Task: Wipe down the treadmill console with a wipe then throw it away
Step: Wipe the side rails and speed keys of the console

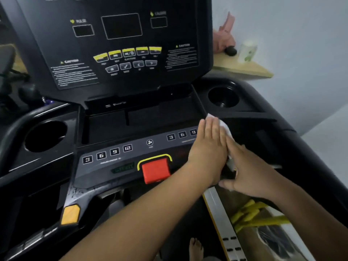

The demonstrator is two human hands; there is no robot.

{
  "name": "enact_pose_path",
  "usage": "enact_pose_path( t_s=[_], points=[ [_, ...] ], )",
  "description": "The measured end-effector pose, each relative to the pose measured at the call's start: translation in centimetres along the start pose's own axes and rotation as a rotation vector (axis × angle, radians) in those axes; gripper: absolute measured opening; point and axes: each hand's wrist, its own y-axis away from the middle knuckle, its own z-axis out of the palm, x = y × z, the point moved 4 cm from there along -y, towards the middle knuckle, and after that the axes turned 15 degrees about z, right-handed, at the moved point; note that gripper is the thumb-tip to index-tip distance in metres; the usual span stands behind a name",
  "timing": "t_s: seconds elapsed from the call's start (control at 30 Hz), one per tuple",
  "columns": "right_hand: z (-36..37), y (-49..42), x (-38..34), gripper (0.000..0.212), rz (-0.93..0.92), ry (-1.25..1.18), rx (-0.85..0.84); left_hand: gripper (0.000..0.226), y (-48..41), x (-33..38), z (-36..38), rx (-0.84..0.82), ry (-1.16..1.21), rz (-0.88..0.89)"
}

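left hand (pixel 208 147) and right hand (pixel 250 172) press flat, fingers straight, on the wipe (pixel 225 127), likely light and limp; pinch its far corner.

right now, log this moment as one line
step: wiping | left hand: flat on thin white wipe | right hand: flat alongside | place: black plastic treadmill console, right side | wipe not yet binned

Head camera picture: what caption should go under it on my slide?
Left hand presses a white wipe on the treadmill console, right hand beside it.
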Motion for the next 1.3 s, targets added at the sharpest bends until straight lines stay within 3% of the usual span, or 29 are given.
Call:
enact_pose_path(
  t_s=[0.13,0.27,0.37,0.5,0.63,0.73,0.87,1.0,1.1,1.3],
  points=[
    [0.8,3.9,2.4,0.120,0.013,0.066,0.014,0.096,3.1,4.7,1.8,0.014,0.005,0.122],
    [1.2,4.4,0.7,0.104,-0.050,0.284,0.018,0.073,6.0,5.2,3.7,-0.080,0.012,0.089],
    [1.0,1.4,-2.1,0.104,-0.148,0.283,0.068,0.080,5.6,2.1,3.5,-0.066,-0.063,-0.039],
    [-1.3,-3.7,-3.9,0.120,-0.107,0.100,0.009,0.098,2.5,-2.3,1.5,0.042,-0.050,-0.160],
    [-1.4,-1.7,-1.2,0.119,-0.041,-0.082,-0.081,0.103,1.4,0.3,0.9,0.105,-0.028,-0.037],
    [-0.1,2.4,1.4,0.114,0.039,0.024,-0.083,0.093,4.2,4.4,2.0,0.100,0.006,0.068],
    [2.9,5.1,-1.4,0.106,-0.034,0.262,0.129,0.055,8.5,4.3,4.9,0.177,0.061,-0.011],
    [3.2,2.0,-6.8,0.104,-0.147,0.309,0.165,0.070,10.6,-0.5,4.3,0.152,-0.011,-0.227],
    [1.4,-1.3,-9.6,0.107,-0.142,0.337,0.164,0.101,10.5,-3.4,2.9,0.200,-0.083,-0.332],
    [4.7,4.5,-11.1,0.103,-0.166,0.441,-0.049,0.062,14.7,-1.7,4.8,0.185,0.135,-0.410]
  ],
)
